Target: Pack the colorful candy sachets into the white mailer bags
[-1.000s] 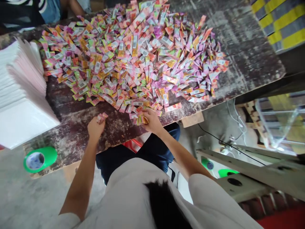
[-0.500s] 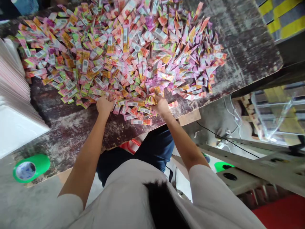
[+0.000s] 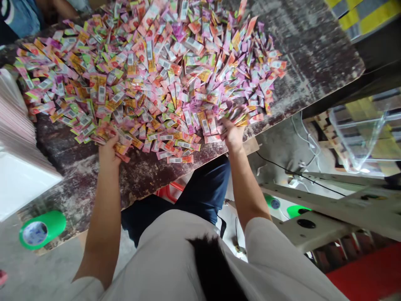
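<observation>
A wide heap of small printed stick sachets [image 3: 169,88], pink, orange, green and purple, covers much of the worn dark table [image 3: 138,175]. At the heap's near left edge, my left hand [image 3: 109,151] is closed around a few sachets [image 3: 123,148], with more spread under its fingertips. My right hand [image 3: 233,136] grips a bunch of sachets [image 3: 238,114] at the near right edge, their ends fanning out past the fingers. Between my hands, several loose sachets [image 3: 180,159] lie close to the table's front edge. My fingers partly hide what each hand holds.
A stack of white sheets or bags [image 3: 25,175] stands at the left. A green tape roll [image 3: 44,229] lies on the near left corner. Another person's arm [image 3: 64,8] shows at the far left. A metal frame [image 3: 313,205] stands at the right.
My hands have moved apart: the left one went left along the heap's edge, the right one went right. A bunch of sachets now shows in my right hand.
</observation>
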`<state>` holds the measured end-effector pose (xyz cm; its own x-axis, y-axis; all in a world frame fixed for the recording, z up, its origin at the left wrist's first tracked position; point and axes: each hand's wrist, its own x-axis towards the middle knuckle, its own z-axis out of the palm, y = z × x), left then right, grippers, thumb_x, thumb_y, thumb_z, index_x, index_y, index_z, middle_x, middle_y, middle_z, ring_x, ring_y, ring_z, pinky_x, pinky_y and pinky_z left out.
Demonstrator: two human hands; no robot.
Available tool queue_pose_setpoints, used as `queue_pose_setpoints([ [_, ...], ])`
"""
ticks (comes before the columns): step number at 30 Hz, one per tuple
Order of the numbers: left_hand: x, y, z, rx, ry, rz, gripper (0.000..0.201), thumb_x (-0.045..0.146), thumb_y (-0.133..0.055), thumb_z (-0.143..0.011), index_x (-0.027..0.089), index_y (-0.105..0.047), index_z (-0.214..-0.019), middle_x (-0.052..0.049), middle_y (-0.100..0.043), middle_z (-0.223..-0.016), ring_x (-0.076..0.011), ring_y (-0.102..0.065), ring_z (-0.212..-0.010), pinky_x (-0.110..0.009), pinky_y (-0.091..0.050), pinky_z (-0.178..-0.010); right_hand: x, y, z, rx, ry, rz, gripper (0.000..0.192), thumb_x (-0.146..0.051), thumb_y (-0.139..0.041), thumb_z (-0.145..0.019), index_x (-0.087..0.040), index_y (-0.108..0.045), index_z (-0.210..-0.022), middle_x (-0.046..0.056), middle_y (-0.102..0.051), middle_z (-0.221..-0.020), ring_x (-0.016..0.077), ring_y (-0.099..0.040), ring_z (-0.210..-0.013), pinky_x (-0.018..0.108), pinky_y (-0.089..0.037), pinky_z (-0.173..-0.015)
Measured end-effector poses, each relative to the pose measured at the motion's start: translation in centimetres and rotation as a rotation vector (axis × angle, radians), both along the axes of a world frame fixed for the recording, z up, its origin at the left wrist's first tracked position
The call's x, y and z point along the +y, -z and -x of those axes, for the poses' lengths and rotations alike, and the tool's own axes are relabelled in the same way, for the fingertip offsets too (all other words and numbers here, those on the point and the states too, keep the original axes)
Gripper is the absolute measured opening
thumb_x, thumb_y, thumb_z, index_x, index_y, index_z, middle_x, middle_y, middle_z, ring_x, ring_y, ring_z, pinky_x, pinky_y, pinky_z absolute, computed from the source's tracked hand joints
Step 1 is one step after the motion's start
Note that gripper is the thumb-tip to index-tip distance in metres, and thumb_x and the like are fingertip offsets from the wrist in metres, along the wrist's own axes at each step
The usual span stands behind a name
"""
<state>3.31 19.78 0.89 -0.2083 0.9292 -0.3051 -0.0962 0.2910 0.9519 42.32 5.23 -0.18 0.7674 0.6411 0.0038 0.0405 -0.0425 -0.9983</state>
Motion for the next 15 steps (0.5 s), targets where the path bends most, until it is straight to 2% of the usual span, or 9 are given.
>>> queue_pose_setpoints([
  [3,-0.5,-0.3,-2.5,-0.213,0.016,0.113,0.018,0.014,-0.072,-0.067,0.021,-0.062,-0.081,-0.004,-0.074,-0.088,-0.0249,-0.069,-0.104,-0.039,-0.06,-0.088,0.4,-0.3,1.8,0.053,-0.07,0.013,0.04,-0.051,-0.073,-0.069,-0.022,-0.064,-0.095,0.002,-0.066,-0.076,0.0217,-0.07,-0.078,0.036,-0.06,-0.069],
  [6,-1.6,0.2,-5.0,-0.249,-0.02,0.215,0.019,0.008,-0.07,-0.063,0.019,-0.063,-0.078,-0.002,-0.072,-0.081,-0.0219,-0.071,-0.095,-0.037,-0.06,-0.088,0.2,0.2,3.6,0.143,-0.161,0.07,0.046,-0.048,-0.078,-0.059,-0.021,-0.064,-0.094,0.002,-0.067,-0.075,0.0229,-0.07,-0.078,0.036,-0.06,-0.068],
  [10,-2.7,1.4,-5.7,-0.055,-0.026,0.156,0.03,0.005,-0.074,-0.052,0.016,-0.065,-0.078,-0.002,-0.071,-0.081,-0.0224,-0.071,-0.088,-0.039,-0.061,-0.086,-0.9,1.4,4.3,0.176,-0.184,0.118,0.046,-0.042,-0.081,-0.054,-0.022,-0.064,-0.091,-0.001,-0.067,-0.076,0.0232,-0.069,-0.083,0.037,-0.059,-0.075],
  [15,-3.1,1.7,-2.8,0.237,0.004,-0.004,0.032,0.011,-0.078,-0.052,0.015,-0.065,-0.082,-0.003,-0.071,-0.085,-0.0199,-0.069,-0.084,-0.041,-0.058,-0.09,-1.5,1.7,3.9,0.142,-0.213,0.148,0.039,-0.04,-0.082,-0.053,-0.022,-0.064,-0.083,-0.002,-0.065,-0.071,0.0212,-0.067,-0.079,0.035,-0.057,-0.075],
])
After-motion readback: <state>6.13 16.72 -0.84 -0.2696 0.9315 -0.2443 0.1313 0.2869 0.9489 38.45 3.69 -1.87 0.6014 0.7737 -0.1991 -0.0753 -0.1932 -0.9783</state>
